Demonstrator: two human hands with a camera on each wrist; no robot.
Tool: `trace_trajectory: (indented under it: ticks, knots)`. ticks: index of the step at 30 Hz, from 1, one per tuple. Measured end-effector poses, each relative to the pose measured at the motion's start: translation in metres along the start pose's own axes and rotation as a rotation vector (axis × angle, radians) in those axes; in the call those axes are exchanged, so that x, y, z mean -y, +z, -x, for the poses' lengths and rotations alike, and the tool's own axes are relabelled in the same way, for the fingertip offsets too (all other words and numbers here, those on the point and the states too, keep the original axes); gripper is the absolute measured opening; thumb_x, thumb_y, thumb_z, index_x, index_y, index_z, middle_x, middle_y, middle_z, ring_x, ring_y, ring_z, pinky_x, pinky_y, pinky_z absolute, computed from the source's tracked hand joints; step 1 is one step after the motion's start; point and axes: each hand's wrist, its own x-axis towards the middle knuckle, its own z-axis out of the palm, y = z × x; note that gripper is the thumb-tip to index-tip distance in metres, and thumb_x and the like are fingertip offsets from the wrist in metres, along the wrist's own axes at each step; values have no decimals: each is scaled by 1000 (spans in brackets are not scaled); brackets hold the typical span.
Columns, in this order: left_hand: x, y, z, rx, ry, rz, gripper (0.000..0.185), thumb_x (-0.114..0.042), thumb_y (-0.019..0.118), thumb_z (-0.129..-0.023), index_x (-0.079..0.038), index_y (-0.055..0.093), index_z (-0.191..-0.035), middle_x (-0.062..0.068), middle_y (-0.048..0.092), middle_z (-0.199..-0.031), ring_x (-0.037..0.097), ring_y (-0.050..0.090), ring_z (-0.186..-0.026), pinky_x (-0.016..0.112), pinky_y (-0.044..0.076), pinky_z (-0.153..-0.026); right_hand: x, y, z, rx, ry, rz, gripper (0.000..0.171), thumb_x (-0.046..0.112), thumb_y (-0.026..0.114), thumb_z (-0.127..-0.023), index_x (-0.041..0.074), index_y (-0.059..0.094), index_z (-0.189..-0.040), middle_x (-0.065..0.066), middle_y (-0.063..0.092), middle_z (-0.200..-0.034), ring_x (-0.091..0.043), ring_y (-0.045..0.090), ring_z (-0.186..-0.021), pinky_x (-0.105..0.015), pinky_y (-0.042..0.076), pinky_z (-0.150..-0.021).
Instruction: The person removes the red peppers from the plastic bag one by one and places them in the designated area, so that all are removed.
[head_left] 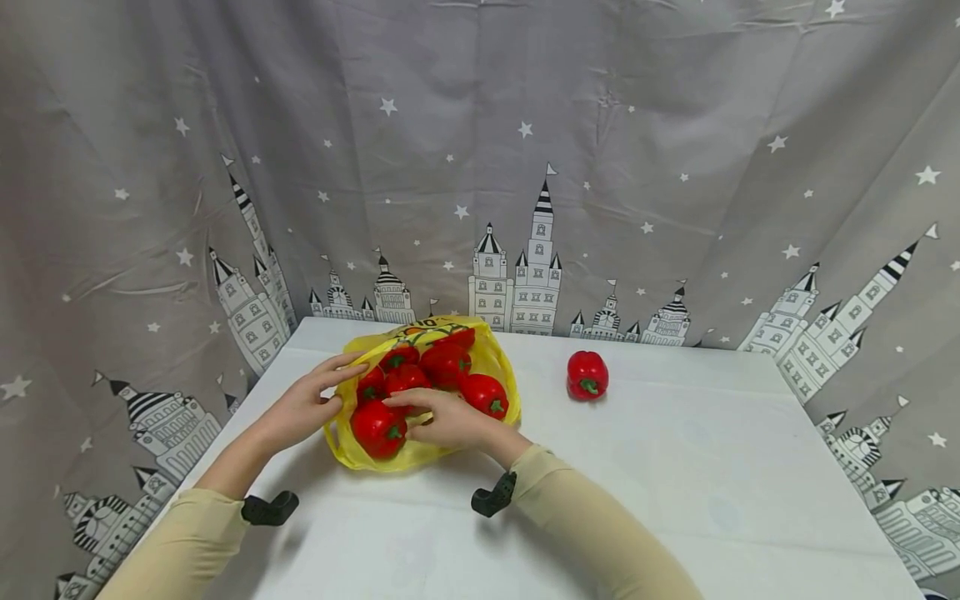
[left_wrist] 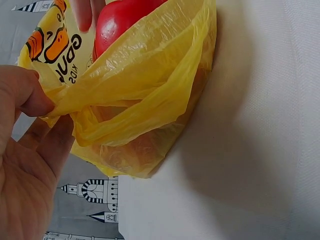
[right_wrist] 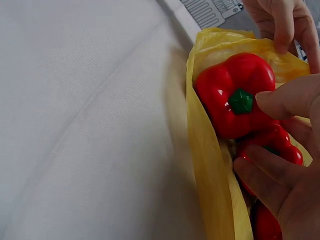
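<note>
A yellow plastic bag (head_left: 438,457) lies open on the white table with several shiny red bell peppers (head_left: 444,365) inside. At the bag's left side, my left hand (head_left: 296,414) pinches the rim between thumb and fingers, as the left wrist view shows. My right hand (head_left: 457,419) reaches into the mouth from the front right. In the right wrist view its thumb is at the green stem of the nearest bell pepper (right_wrist: 215,97), and its spread fingers (right_wrist: 260,185) lie over the pepper beside it. The lower peppers are partly hidden.
One red bell pepper (head_left: 587,372) stands apart on the white table (head_left: 675,467), right of the bag near the back edge. A grey curtain (head_left: 600,167) with stars and castles hangs behind the table and along its sides.
</note>
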Motion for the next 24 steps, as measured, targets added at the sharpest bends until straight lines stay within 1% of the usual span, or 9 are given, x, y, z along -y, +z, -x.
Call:
trace_trajectory:
  ticks: [4,8,10,13,16,19,21,24]
  knots:
    - [-1,0,0,-1,3,-1,58,9,49,-93,-7,55,-149,11,32,-163,44,26,-148,64,41,-106,2,3,-3,14,-8,70,60,13,63,-96,38,54,-149,18,43,-154,-9,44,-138,-28,47,-102]
    - [-2,0,1,-1,2,-4,58,9,49,-93,-7,55,-148,11,33,-163,44,26,-149,64,41,-106,5,5,-5,42,-4,112,64,8,56,-96,40,51,-151,18,38,-159,-10,37,-144,-31,43,-108]
    - [-2,0,1,-1,1,-4,58,9,49,-93,-7,55,-148,11,32,-163,44,26,-149,64,41,-106,6,6,-7,58,-5,130,65,6,53,-96,39,50,-152,16,36,-161,-11,34,-147,-33,40,-112]
    - [-2,1,1,2,1,1,58,9,49,-93,-7,55,-148,10,32,-164,44,26,-149,63,41,-106,7,7,-8,73,-6,155,66,3,50,-96,37,50,-152,14,35,-162,-11,32,-148,-32,38,-113]
    - [-2,0,1,4,8,1,58,9,49,-93,-6,55,-148,10,32,-164,44,26,-149,63,41,-106,7,7,-8,75,4,173,65,2,51,-96,37,52,-151,13,38,-158,-11,37,-143,-27,42,-108]
    - [-2,0,1,4,8,-7,57,10,49,-93,-6,55,-148,10,32,-164,44,27,-148,62,42,-106,6,7,-7,66,8,170,65,2,55,-94,38,55,-148,11,44,-149,-12,47,-131,-22,48,-97]
    - [-2,1,1,5,3,-11,57,9,49,-94,-6,55,-148,10,32,-164,44,27,-148,62,43,-105,4,6,-5,56,3,161,63,3,58,-93,38,58,-145,10,46,-141,-14,51,-122,-21,50,-90]
    - [-2,1,1,8,-8,-10,57,9,49,-94,-6,55,-148,11,31,-164,44,26,-149,61,43,-105,2,6,-4,37,-9,126,58,6,62,-92,37,63,-141,9,48,-132,-17,53,-116,-21,52,-84]
